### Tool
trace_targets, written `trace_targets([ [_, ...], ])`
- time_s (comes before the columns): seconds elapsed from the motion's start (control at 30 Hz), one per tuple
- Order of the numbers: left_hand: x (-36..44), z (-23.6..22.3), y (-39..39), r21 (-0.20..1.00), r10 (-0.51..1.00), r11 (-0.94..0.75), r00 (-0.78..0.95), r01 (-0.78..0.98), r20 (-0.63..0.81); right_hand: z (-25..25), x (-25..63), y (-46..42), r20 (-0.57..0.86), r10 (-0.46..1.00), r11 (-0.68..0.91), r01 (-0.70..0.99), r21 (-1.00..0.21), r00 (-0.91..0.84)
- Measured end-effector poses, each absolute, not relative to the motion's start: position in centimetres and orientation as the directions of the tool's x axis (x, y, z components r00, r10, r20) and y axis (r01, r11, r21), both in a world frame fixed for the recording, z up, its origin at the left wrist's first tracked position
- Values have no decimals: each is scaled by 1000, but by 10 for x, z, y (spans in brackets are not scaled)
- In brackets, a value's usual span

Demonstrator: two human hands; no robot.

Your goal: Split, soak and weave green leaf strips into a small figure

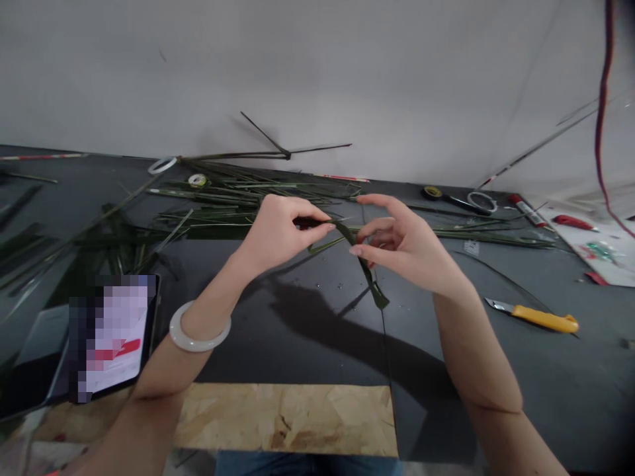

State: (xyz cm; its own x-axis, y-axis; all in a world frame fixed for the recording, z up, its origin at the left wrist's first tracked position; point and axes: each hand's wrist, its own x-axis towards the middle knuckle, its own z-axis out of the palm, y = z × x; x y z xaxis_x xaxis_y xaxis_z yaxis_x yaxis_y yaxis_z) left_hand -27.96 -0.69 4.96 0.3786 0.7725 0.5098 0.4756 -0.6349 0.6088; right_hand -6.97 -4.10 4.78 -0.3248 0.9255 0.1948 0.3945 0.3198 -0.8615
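Left of the knife [546,318], the left hand [272,231] pinches a leaf [379,297]; the right hand [414,248] curls half-open, its hold unclear. The leaf seems light, flexible (probably creases easily), best gripped flat, mid-length.

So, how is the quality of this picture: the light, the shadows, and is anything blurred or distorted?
Head view: dim, greyish light; dark shadows of the hands and arms across the grey tabletop; the tablet screen is partly pixelated, so unreadable; the leaf strips at far left look soft and streaky; the right edge darkens, especially at the top corner; both forearms seem stretched towards the lower corners.
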Motion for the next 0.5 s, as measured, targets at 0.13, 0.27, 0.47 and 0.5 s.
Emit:
trace_targets([
  [0.13, -287, 53, -2, 663, 817, -569, 245, 486, 522, 53, -68, -47, 213, 920, 362, 500, -787, -330],
  [0.27, -293, 56, -2, 690, 830, -540, 168, 481, 533, 47, -72, -45, 364, 887, 461, 594, -659, -284],
  [0.47, -296, 64, -3, 752, 865, -475, 83, 457, 496, 56, -64, -46, 653, 731, 560, 721, -407, -199],
  [0.5, -296, 65, -4, 758, 865, -474, 80, 449, 495, 59, -63, -47, 670, 713, 570, 728, -381, -208],
])
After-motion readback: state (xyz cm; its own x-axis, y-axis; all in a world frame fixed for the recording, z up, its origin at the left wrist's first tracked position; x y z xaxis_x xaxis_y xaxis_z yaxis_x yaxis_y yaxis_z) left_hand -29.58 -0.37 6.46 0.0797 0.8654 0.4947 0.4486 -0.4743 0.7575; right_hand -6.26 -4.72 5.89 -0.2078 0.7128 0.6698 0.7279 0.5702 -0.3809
